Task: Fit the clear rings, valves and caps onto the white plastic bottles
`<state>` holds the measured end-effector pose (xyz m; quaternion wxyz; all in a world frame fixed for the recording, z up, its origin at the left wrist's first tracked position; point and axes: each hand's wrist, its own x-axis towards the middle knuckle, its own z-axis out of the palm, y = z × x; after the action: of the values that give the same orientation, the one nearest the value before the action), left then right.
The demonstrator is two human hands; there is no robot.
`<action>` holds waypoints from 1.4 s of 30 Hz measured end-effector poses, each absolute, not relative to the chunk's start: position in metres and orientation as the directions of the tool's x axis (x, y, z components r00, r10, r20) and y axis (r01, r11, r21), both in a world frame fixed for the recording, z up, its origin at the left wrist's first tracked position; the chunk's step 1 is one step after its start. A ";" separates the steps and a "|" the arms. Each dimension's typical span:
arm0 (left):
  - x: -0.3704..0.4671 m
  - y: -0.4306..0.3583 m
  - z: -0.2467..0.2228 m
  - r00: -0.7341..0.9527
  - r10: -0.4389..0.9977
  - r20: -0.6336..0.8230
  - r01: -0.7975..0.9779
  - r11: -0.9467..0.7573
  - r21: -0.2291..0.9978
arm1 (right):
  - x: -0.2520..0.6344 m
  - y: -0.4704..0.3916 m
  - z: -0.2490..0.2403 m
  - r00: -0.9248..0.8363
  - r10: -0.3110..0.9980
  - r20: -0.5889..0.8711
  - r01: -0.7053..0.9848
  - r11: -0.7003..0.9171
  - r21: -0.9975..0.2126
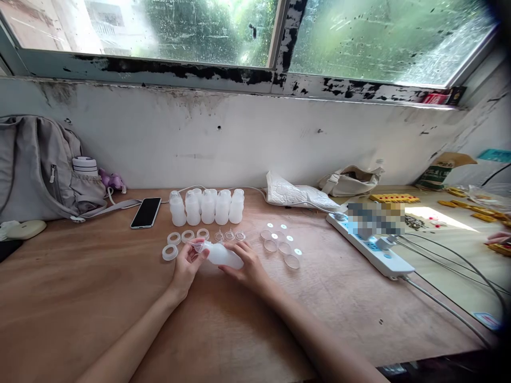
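Has a phone (pixel 146 213) left of the grip, white rings (pixel 164 252) nearer. With the left hand (pixel 187 266), pinches a clear teat (pixel 198 246) at the mouth of a sideways white bottle (pixel 224 257); with the right hand (pixel 249 266), clasps the bottle's body with curled fingers. Has clear round covers (pixel 285 248) just right of the grip, a power strip (pixel 377 257) farther right.

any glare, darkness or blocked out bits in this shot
Head view: window washed out at upper left, sun glare on the right-hand table; same head view: pixelated patch by the power strip, dark upper-right corner, and the held translucent bottle shows little surface detail.
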<state>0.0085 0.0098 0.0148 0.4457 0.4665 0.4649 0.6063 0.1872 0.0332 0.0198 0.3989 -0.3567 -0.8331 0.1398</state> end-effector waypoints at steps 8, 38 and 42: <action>0.011 0.007 0.017 -0.172 0.977 0.125 -0.103 -0.145 0.984 | 0.195 0.037 0.024 -0.445 0.660 0.606 0.461 0.749 -0.477; 0.004 0.007 0.020 -0.031 0.995 0.095 -0.186 -0.099 0.978 | 0.193 0.031 0.025 -0.384 0.756 0.529 0.374 0.652 -0.660; -0.002 0.007 0.028 0.114 0.990 0.080 -0.207 -0.056 0.977 | 0.195 0.033 0.031 -0.429 0.877 0.218 0.268 0.353 -0.896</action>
<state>-0.0015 0.0068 0.0276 0.5606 0.4925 0.3974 0.5341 0.1946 0.0325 0.0310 0.3667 -0.3885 -0.7364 0.4151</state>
